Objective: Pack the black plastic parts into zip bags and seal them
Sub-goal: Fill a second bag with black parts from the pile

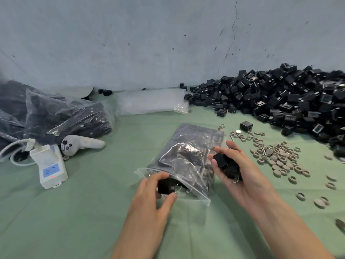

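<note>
A clear zip bag (188, 157) partly filled with black plastic parts lies on the green cloth in front of me, its open mouth toward me. My left hand (155, 193) pinches one black part (165, 186) right at the bag's mouth. To the right of the bag, my right hand (235, 171) is palm up and cups several black parts (226, 163). A big heap of loose black parts (280, 98) fills the far right.
Filled bags of parts (56, 116) are piled at the left. A stack of empty zip bags (151, 101) lies at the back. A white controller (82, 144) and a white box with a red light (50, 167) sit left. Grey rings and discs (276, 156) are scattered right.
</note>
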The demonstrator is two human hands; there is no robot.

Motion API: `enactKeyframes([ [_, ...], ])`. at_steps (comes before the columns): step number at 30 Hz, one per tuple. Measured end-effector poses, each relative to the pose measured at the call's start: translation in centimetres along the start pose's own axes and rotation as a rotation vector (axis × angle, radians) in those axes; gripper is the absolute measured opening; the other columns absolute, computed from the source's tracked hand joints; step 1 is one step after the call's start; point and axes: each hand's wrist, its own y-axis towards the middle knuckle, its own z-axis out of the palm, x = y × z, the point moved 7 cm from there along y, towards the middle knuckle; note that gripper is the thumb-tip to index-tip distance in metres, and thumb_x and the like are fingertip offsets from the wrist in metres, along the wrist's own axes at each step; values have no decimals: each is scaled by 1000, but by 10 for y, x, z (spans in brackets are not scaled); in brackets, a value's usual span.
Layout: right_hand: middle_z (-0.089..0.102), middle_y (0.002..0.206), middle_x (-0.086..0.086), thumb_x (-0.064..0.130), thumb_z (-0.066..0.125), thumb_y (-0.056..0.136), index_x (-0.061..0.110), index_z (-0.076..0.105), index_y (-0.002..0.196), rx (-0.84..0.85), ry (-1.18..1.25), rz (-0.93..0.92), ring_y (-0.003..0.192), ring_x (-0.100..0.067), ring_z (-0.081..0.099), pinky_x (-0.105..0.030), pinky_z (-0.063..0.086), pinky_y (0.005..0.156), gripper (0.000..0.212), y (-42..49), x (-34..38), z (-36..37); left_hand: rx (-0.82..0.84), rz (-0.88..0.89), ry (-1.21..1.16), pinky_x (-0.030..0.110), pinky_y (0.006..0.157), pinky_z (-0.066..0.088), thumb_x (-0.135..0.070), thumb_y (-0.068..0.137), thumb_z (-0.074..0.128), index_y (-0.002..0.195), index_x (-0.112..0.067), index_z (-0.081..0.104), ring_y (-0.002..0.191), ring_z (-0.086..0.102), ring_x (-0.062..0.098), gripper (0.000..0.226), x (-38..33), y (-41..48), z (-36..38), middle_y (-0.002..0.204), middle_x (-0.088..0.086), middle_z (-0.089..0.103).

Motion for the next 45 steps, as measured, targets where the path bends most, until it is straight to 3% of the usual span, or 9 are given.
enactKeyframes([
  [9,73,102,-12,13,82,59,18,68,104,-5,6,-3,99,-29,71,-29,60,70,48,0,-1,-1,-19,159,373,31,108,36,-37,97,53,121,-32,57,129,38,13,25,-19,10,31,141,-9,43],
  [15,72,102,-12,12,79,62,17,68,105,-24,21,-4,100,-29,70,-29,60,69,44,-1,-2,-2,57,239,472,33,113,29,-44,99,26,137,-23,52,137,39,20,51,-24,4,37,145,-5,48],
  [20,69,109,-20,3,67,85,10,71,106,-31,85,18,107,-35,70,-34,61,73,22,-3,-7,-2,181,326,454,27,122,-6,-41,105,22,157,-20,19,151,-1,8,56,-38,30,56,165,-6,13],
  [24,63,118,-22,-3,56,93,9,68,111,4,-15,-24,101,-39,72,-35,62,74,25,-6,-7,6,140,418,399,18,120,-5,-31,105,32,152,-23,35,150,9,5,48,-38,22,42,162,-8,21],
  [27,65,106,-13,-6,56,94,14,68,108,74,-197,-155,106,-41,69,-35,62,75,27,-14,-1,22,13,201,51,17,94,44,-24,90,47,108,-33,69,110,61,4,30,-35,0,11,116,-18,67],
  [30,70,94,1,-2,60,94,27,69,102,178,-526,-373,99,-32,71,-35,61,75,32,-36,-13,52,-105,-385,-858,31,62,57,-30,76,67,99,-27,72,81,71,19,24,-17,-17,4,97,0,73],
  [34,61,112,7,31,55,97,32,65,116,398,-1186,-790,105,-11,62,-37,49,98,21,-77,-60,95,41,-693,-1564,38,89,52,-45,81,56,118,-16,67,108,68,24,49,-28,-25,24,118,9,67],
  [39,36,158,10,50,16,102,31,26,157,589,-1598,-741,151,-9,18,-35,5,124,59,-81,-100,106,21,-776,-1775,39,95,47,-44,95,44,103,-13,79,103,71,25,48,-15,-27,14,117,8,72],
  [45,62,126,4,21,48,96,18,58,133,323,-1379,-1208,120,-16,53,-36,39,107,38,-91,-48,112,41,-920,-1700,27,47,55,-35,94,47,88,-7,69,57,68,23,36,-2,-24,19,80,12,72],
])
